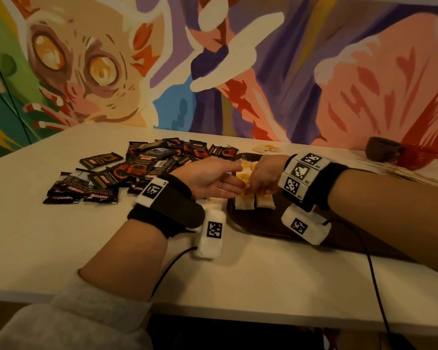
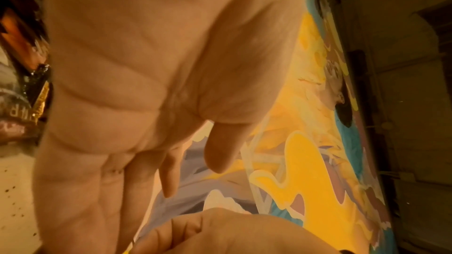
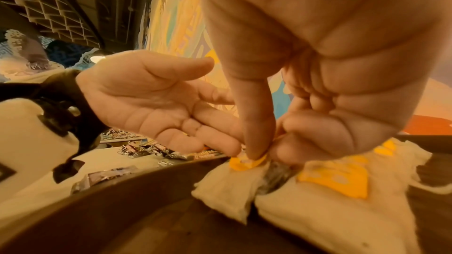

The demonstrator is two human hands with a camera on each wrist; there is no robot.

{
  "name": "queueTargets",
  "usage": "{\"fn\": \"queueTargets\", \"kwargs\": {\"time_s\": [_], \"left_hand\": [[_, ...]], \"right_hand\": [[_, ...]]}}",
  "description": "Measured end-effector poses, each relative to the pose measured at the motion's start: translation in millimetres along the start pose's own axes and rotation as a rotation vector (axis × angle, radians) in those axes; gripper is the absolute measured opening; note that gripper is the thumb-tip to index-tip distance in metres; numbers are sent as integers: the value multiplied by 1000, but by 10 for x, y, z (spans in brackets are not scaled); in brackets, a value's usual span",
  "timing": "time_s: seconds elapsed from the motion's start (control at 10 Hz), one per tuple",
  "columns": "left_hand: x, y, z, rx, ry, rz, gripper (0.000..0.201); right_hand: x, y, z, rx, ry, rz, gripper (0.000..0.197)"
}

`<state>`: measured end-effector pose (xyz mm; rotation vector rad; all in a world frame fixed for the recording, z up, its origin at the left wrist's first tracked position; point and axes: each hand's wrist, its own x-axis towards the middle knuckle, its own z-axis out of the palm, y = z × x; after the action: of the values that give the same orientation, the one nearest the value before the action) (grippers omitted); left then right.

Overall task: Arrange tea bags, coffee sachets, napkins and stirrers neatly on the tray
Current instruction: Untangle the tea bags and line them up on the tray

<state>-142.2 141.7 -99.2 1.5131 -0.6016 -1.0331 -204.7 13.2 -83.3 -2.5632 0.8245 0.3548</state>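
On the near part of the counter [image 1: 61,236] both forearms reach in. Just beyond, the brown tray [image 1: 253,223] holds tea bags [image 1: 244,203] lying side by side. The right hand [image 1: 263,176] pinches a yellow tag [image 3: 247,163] on one, grip clamped; the left hand [image 1: 208,178] hovers alongside, fingers straight and apart. Best to lay each tag flat and keep edges parallel, without dragging neighbouring bags. Farther left, coffee sachets [image 1: 137,170] lie heaped; stirrers [image 1: 402,173] lie far right.

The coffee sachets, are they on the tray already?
No, the coffee sachets lie piled on the table, left of the tray, which holds only tea bags.
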Motion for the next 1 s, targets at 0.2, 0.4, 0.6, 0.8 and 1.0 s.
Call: {"fn": "queueTargets", "kwargs": {"time_s": [0.2,0.4,0.6,0.8,1.0], "left_hand": [[46,-39,-21,-54,0,-10,42],[112,43,-38,-144,197,200,16],[448,367,-36,120,295,299,23],[1157,802,-60,482,190,199,29],[1824,1012,-98,769,115,52,32]], "right_hand": [[206,173,-209,190,19,-12,34],[206,508,-705,466,213,35,34],[492,846,-1037,534,373,61,31],[991,862,-1065,383,192,100,31],[1348,754,-1118,209,-149,88,33]]}}
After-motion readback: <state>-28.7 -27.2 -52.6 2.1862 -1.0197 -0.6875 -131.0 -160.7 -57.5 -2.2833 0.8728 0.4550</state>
